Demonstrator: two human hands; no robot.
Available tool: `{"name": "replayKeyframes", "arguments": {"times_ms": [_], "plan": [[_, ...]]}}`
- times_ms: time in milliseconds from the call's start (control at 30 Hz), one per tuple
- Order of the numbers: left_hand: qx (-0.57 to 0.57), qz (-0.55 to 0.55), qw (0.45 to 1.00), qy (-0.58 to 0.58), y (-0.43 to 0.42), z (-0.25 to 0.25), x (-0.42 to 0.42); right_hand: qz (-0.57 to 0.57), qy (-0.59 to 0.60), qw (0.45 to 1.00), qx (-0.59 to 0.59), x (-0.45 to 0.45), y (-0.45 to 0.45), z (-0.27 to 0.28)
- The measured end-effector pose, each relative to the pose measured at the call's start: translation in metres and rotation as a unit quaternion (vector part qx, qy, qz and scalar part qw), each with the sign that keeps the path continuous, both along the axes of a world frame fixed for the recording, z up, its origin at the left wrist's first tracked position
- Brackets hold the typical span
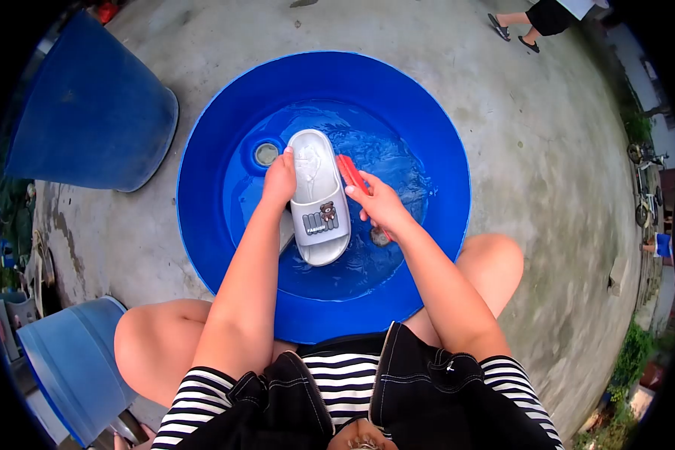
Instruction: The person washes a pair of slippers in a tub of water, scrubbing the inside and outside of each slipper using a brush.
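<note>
Head view: a white slipper [307,165] is held over the water [352,281] in a blue tub [442,135], sole down, w/ its bear-print strap [322,220] facing up & toe end toward the knees [496,266]. Its L edge is gripped near the heel by the L hand [280,180], fingers curled in close; grip prob. placed there so footbed & strap are left uncovered on the R hand [379,202] side. In the R hand a red tool [350,174], apparently a brush, is clasped, its far end just beside the slipper's R edge; whether contact is made can't be told. The tub is set betw. the knees, prob. so both arms can be lowered in & drips caught. A pale thing [286,231], poss. a 2nd slipper, is mostly hidden by the L forearm [247,262]. A round fitting [266,154] is seen near the L hand; a brownish lump [380,237] under the R hand can't be ID'd. At L, a dark-blue bin [90,105] & lighter bucket [82,367] are stood on concrete [547,210]. Top R, another person's legs [511,19] are seen, well apart.
</note>
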State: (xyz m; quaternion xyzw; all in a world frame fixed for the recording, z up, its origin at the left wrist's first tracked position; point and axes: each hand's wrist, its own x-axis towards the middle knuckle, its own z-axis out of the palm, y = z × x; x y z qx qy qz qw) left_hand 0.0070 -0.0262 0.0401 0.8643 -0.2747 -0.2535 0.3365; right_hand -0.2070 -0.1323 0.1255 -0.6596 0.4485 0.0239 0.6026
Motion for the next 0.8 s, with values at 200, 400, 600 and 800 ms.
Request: {"name": "replayKeyframes", "arguments": {"times_ms": [200, 400, 600, 800], "plan": [[-0.196, 0.133, 0.967, 0.09, -0.012, 0.068, -0.003, 0.014, -0.133, 0.964, 0.23, -0.017, -0.023, 0.052], [-0.359, 0.133, 0.848, 0.366, 0.014, 0.096, -0.056, -0.034, -0.194, 0.962, 0.189, -0.014, -0.03, 0.033], [-0.277, 0.195, 0.817, 0.467, 0.046, 0.062, -0.091, -0.071, -0.159, 0.969, 0.176, -0.011, -0.025, -0.006], [-0.206, 0.259, 0.865, 0.378, 0.042, 0.065, -0.067, 0.039, -0.078, 0.965, -0.246, -0.019, -0.017, -0.015]]}}
